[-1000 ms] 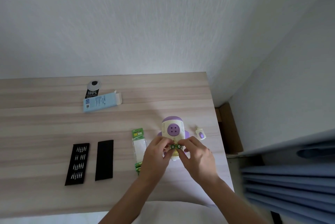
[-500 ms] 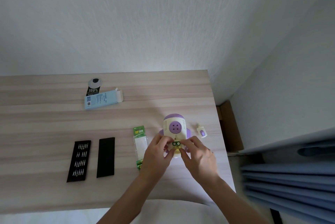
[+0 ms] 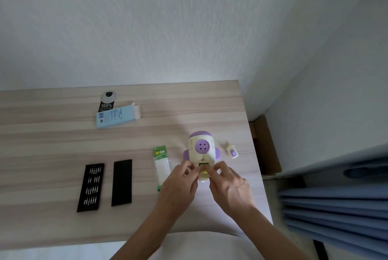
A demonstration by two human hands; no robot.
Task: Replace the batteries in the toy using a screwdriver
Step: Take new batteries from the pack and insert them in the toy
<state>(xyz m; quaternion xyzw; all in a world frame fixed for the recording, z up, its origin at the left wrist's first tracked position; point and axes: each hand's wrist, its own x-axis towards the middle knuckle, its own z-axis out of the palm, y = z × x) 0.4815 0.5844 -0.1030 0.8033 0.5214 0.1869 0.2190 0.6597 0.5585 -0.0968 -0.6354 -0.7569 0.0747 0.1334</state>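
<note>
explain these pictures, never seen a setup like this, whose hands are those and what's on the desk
No machine here: a person wears a camera on the head, so it looks down at their own hands. On the wooden table lie a tray of screwdriver bits, a black lid, a blue box, a green battery pack, a purple and cream toy and a small cover beside it. The left hand and right hand meet at the toy's open slot, where the fingertips seem to pinch a green battery.

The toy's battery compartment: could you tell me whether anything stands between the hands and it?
Nothing visible does: the left hand and right hand pinch at the green batteries in the cream and purple plastic toy's open compartment.
</note>
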